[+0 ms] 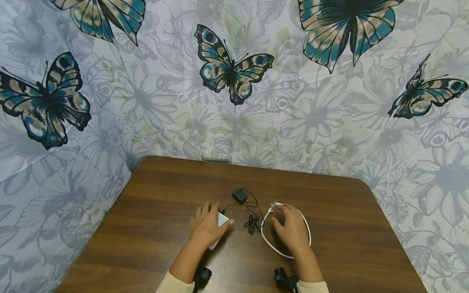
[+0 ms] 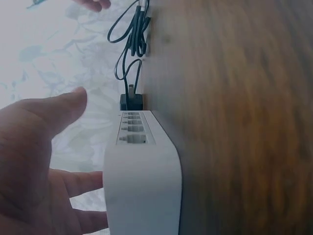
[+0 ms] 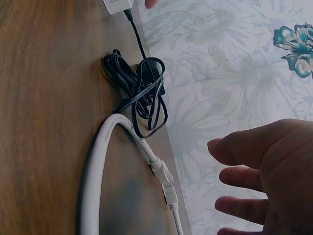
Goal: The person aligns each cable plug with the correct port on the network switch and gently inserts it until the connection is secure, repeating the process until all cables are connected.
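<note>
"Down toward six o'clock in the head view, on the bench (image 1: pixel 146 228), there's the white box (image 1: pixel 222 219), and the left hand (image 1: pixel 206 228) is right over it!"

"How does that hand look?"

"Wide! The thumb is swung out clear of the box, with the fingers reaching along its other side. Do the fingertips press on it? Can't tell: in the left wrist view the box covers their ends."

"Great look at the row of ports (image 2: pixel 133 128) from there. Anything plugged in?"

"Yes, a black cord (image 3: pixel 137 36), in at the box's twelve o'clock end! The black adapter (image 1: pixel 239 195) lies at one o'clock from the box, and the looped bundle of cord (image 1: pixel 251 224) is near three, between the box and the white cable (image 3: pixel 91 200)."

"Over to three o'clock, then: what's the right hand (image 1: pixel 293 230) doing?"

"Wide as well, and holding nothing! Fingers spread and slightly bent, over the right part of that white cable; the right wrist view shows the thumb well apart from it."

"And the cable itself?"

"Flat on the bench in a loop, its white connectors (image 3: pixel 170 194) lying together at eleven o'clock on it. Beyond the bench, at twelve, a butterfly (image 1: pixel 232 73) spreads its wings on the floral backdrop (image 1: pixel 146 134)!"
</note>
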Available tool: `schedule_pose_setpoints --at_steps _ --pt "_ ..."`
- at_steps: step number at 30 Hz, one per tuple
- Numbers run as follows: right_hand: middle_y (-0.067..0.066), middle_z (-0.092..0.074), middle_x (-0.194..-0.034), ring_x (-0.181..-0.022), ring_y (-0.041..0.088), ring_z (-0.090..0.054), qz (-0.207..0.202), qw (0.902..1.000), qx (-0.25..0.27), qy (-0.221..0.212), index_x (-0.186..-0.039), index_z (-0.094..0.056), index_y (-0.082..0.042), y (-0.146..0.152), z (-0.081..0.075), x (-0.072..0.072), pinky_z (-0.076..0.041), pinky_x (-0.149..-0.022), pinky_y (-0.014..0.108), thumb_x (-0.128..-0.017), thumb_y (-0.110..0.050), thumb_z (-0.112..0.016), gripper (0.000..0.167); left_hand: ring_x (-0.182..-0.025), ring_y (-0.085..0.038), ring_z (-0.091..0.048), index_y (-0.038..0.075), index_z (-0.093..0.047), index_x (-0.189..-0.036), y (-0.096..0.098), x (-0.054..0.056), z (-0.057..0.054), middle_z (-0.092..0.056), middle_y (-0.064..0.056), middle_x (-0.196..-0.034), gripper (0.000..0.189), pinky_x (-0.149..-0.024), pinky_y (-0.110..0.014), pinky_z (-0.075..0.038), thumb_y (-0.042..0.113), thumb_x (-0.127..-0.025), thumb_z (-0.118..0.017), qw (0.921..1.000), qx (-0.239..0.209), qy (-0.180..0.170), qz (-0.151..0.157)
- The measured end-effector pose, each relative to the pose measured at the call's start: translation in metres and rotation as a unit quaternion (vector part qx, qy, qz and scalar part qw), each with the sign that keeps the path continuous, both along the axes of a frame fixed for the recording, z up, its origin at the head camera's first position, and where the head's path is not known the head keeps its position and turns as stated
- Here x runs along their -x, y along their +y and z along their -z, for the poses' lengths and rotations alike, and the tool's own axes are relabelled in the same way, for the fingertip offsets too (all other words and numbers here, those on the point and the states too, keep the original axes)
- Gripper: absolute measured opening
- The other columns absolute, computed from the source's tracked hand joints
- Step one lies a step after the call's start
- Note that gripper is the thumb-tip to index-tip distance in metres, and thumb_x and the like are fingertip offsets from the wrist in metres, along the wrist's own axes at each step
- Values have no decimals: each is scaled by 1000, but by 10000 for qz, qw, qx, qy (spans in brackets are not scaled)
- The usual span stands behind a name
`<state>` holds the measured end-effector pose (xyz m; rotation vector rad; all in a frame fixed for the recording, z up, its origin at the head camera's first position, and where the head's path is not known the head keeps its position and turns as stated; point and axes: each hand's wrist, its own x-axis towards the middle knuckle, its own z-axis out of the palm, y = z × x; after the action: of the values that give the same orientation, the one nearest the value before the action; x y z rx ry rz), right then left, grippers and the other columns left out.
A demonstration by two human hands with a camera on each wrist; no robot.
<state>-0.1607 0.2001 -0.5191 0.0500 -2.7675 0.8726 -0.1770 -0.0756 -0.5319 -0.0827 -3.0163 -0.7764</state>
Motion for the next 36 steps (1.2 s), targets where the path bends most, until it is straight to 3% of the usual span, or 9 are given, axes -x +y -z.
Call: schedule_pose_setpoints --at_steps 5,12,17,27,36 --pt "29 -48 -144 -136 56 -36 109 9994 -255 -191 -129 -63 -3 5 1 0 -28 -111 64 -85 -22 -78 50 -140 -48 -32 17 -48 -148 -1 0 -2 -33 -23 -156 85 -102 -69 -33 67 -82 -67 10000 -28 15 25" --pt "29 -36 -153 -141 56 -25 341 9953 -205 -885 -138 -57 -6 13 2 -4 -23 -109 70 -88 -27 -74 56 -143 -51 -27 16 -47 -149 -2 -1 -2 -30 -25 -158 86 -105 -72 -27 66 -82 -68 9999 -100 -14 23" --pt "30 -30 -155 -142 57 -21 462 9921 -235 -1142 -140 -54 -6 18 6 -5 -19 -105 77 -89 -28 -72 59 -143 -51 -27 16 -46 -150 -4 -1 -2 -29 -25 -158 88 -104 -74 -26 67 -81 -68 9998 -159 -72 -19" --pt "32 -27 -156 -140 59 -22 470 9905 -218 -1275 -141 -52 -4 23 14 -5 -22 -104 76 -88 -29 -73 62 -143 -50 -28 18 -44 -151 -7 -4 0 -30 -25 -158 87 -103 -75 -25 66 -83 -66 9996 -171 -219 -44" --pt "29 -28 -156 -136 56 -30 739 9862 -248 -1460 -142 -51 -4 29 18 -7 -30 -96 76 -90 -30 -69 61 -141 -48 -33 17 -43 -151 -6 -4 -2 -32 -24 -157 86 -102 -76 -26 68 -84 -64 9994 -149 -321 1"
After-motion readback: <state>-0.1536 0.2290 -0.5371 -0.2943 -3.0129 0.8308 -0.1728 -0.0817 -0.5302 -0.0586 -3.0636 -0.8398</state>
